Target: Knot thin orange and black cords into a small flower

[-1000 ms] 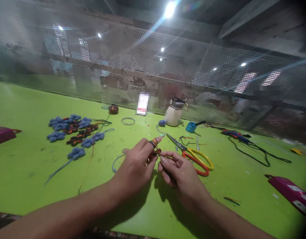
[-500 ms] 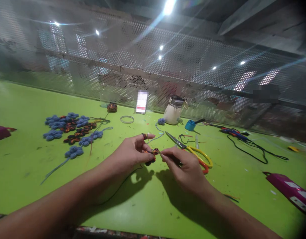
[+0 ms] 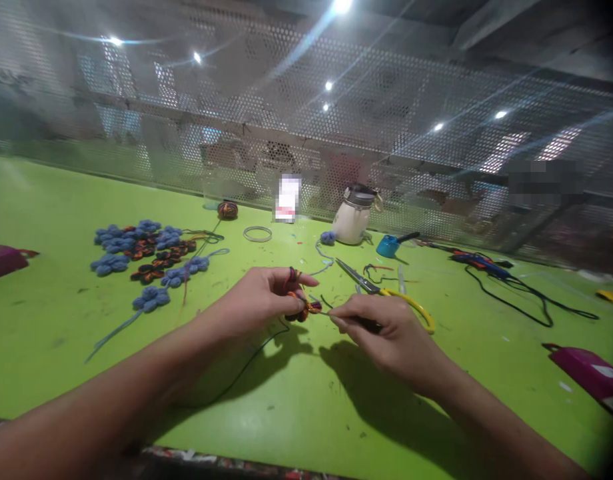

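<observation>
My left hand (image 3: 264, 300) pinches a small dark orange-and-black crochet piece (image 3: 304, 311) above the green table (image 3: 61, 313), with yarn wound round its index finger. My right hand (image 3: 386, 330) is closed on a thin crochet hook (image 3: 336, 315) whose tip meets the piece. A dark yarn strand (image 3: 246, 367) trails from the piece down towards me. Yellow-and-red-handled scissors (image 3: 386, 293) lie just behind my right hand.
Blue and dark crochet flowers (image 3: 146, 257) lie at the left with a yarn ball (image 3: 227, 210) and a ring (image 3: 257, 233) behind. A white jar (image 3: 354, 217), blue cup (image 3: 386, 245), black cable (image 3: 516, 290) and pink cases (image 3: 586, 373) (image 3: 4, 257) also sit here. A perforated metal screen (image 3: 336, 133) backs the table.
Both hands have lifted slightly off the table and drawn a little apart. My left index finger, stretched out a second ago, has curled in over the piece.
</observation>
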